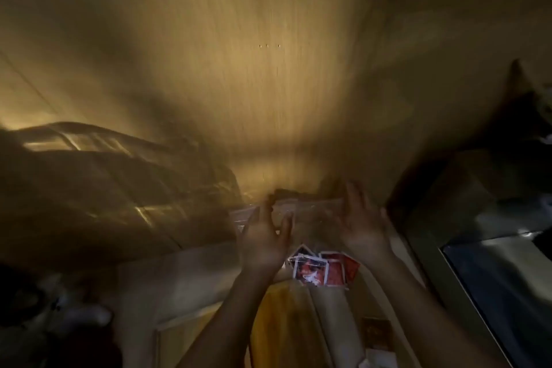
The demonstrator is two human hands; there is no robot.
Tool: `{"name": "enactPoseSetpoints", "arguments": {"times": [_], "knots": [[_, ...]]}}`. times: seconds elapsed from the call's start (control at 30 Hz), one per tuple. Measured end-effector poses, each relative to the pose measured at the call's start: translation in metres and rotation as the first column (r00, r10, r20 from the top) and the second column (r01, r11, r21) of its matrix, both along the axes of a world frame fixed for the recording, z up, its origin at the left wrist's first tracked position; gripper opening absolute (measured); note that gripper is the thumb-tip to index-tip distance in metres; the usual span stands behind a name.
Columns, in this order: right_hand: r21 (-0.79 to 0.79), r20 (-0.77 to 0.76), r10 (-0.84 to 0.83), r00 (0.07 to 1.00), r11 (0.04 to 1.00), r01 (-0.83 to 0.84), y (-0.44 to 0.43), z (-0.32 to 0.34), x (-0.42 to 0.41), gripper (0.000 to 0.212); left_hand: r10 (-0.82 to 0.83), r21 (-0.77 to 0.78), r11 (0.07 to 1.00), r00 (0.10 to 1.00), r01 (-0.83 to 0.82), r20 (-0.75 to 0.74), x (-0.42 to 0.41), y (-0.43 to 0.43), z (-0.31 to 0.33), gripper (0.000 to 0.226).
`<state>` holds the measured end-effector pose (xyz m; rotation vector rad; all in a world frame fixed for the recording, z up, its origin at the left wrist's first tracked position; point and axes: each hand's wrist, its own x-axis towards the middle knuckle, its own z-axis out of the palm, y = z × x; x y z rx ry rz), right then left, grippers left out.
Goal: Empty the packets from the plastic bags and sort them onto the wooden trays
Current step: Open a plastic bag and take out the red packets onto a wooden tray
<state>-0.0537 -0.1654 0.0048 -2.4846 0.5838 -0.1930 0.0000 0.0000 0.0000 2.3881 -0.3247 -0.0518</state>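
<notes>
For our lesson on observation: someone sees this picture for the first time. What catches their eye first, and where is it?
The red-and-white packets stand out, tumbling low in the middle, between the wrists. Above them the left hand and right hand are raised, holding up a blurred clear plastic bag. A glowing wooden surface fills the top.

Motion blur smears the clear plastic bag (280,212) between the raised hands; its contents are unreadable. Below the right hand (363,225), the packets' (322,269) print is illegible.

Dim, blurred room — warm yellow light fell on a wood-grain wall (268,69) above the hands; a dark window (501,287) sat to their right.
</notes>
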Motion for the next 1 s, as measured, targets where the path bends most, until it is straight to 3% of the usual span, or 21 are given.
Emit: {"name": "enactPoseSetpoints", "arguments": {"times": [0.1,0.2,0.27,0.33,0.4,0.5,0.6,0.83,1.0], "knots": [[0.193,-0.111,-0.068,0.992,0.977,0.089,-0.007,-0.025,0.010,0.077,0.030,0.043,0.999,0.998,-0.028,-0.058,0.008,-0.008,-0.025,0.038],[0.416,-0.186,-0.131,0.974,0.887,0.199,-0.015,-0.052,0.020,0.083,0.027,0.066,0.998,0.982,-0.015,-0.186,0.011,-0.014,-0.042,0.035],[0.619,-0.188,-0.158,0.969,0.748,0.242,-0.015,-0.058,0.023,0.055,0.054,0.022,0.998,0.964,-0.050,-0.261,0.015,-0.018,-0.048,0.040],[0.818,-0.171,-0.154,0.973,0.528,0.227,-0.014,-0.056,0.026,0.041,0.076,-0.048,0.994,0.942,-0.097,-0.327,0.019,-0.021,-0.049,0.038],[0.900,-0.141,-0.177,0.974,0.387,0.201,-0.014,-0.056,0.026,0.034,0.061,-0.205,0.965,0.899,-0.164,-0.433,0.020,-0.022,-0.046,0.030],[0.929,-0.186,-0.278,0.942,0.261,0.261,-0.014,-0.057,0.024,0.027,0.003,-0.415,0.859,0.815,-0.299,-0.580,0.020,-0.019,-0.041,0.016],[0.923,-0.151,-0.305,0.940,0.296,0.245,-0.014,-0.053,0.018,0.010,-0.040,-0.471,0.830,0.811,-0.297,-0.583,0.016,-0.015,-0.036,0.019],[0.930,0.037,-0.362,0.932,0.353,0.101,-0.005,-0.026,-0.004,0.013,-0.119,-0.542,0.819,0.867,-0.190,-0.484,-0.005,-0.003,-0.009,0.024],[0.866,0.147,-0.284,0.948,0.500,0.016,0.009,0.006,-0.016,0.020,-0.182,-0.356,0.931,0.944,0.076,-0.275,-0.024,0.016,0.020,0.015]]}}
